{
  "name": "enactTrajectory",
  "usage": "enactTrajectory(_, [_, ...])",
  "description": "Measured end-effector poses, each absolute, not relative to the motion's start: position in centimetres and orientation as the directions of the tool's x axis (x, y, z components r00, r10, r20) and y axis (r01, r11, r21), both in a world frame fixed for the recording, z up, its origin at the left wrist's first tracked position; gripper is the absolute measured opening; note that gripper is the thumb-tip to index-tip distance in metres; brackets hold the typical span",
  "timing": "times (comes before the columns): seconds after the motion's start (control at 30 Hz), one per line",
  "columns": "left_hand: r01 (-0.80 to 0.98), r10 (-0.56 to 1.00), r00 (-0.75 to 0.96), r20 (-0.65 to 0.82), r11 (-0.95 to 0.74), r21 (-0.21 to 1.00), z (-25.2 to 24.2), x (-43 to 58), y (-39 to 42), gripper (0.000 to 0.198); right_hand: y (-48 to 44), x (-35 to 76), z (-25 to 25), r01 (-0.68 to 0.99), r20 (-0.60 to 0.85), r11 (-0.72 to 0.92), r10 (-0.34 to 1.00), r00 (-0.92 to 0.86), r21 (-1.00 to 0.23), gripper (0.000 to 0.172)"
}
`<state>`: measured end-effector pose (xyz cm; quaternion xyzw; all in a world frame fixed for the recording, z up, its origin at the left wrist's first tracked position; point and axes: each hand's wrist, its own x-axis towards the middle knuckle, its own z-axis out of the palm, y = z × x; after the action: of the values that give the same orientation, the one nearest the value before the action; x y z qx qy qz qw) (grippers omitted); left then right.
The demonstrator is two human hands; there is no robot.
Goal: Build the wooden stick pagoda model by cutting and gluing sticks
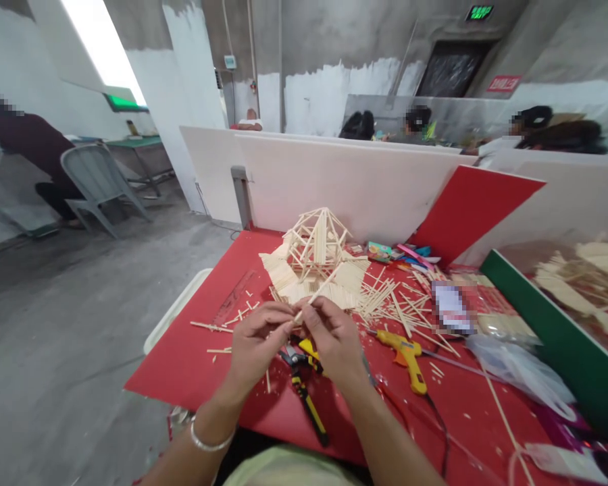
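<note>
My left hand (pixel 257 341) and my right hand (pixel 334 337) meet above the red table (pixel 192 358), fingers pinched together on a thin wooden stick (pixel 314 297) that slants up to the right. Just behind them stands a model of wooden sticks (pixel 315 260) with a peaked frame. Black and yellow cutters (pixel 304 388) lie on the table under my hands. A silver bracelet sits on my left wrist.
A yellow glue gun (pixel 408 358) lies right of my hands, among loose sticks (pixel 390 300). A clear red ruler (pixel 233 297) lies at the left. A phone (pixel 450 307), plastic bags (pixel 517 368) and a green-edged board (pixel 552 337) sit to the right. White partitions (pixel 344 182) stand behind; people sit beyond.
</note>
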<state>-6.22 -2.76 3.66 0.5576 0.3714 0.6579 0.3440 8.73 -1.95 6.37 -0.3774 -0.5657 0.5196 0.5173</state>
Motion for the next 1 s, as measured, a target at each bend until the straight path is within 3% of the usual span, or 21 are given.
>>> enactTrajectory(0.2, [0.089,0.906,-0.173,0.387,-0.376,0.922,5.9,-8.4,1.5,0.018,-0.6,9.1,6.8,0.059,0.175,0.194,0.954,-0.243,-0.979,0.031])
enactTrajectory(0.57, [-0.177,0.967,0.057,0.247,-0.234,0.956,8.5,-6.2,7.6,0.022,2.4,9.0,5.6,0.145,0.211,0.239,0.960,-0.184,-0.960,0.033])
enactTrajectory(0.83, [-0.121,0.977,0.006,0.212,-0.209,0.970,9.7,-6.0,9.2,0.022,3.4,8.6,5.0,-0.001,0.136,0.138,0.974,-0.183,-0.990,0.036])
enactTrajectory(1.0, [-0.243,0.973,0.032,0.228,-0.214,0.946,10.3,-6.1,8.7,0.017,3.3,9.0,4.5,0.049,0.220,0.230,0.963,-0.152,-0.972,0.030])
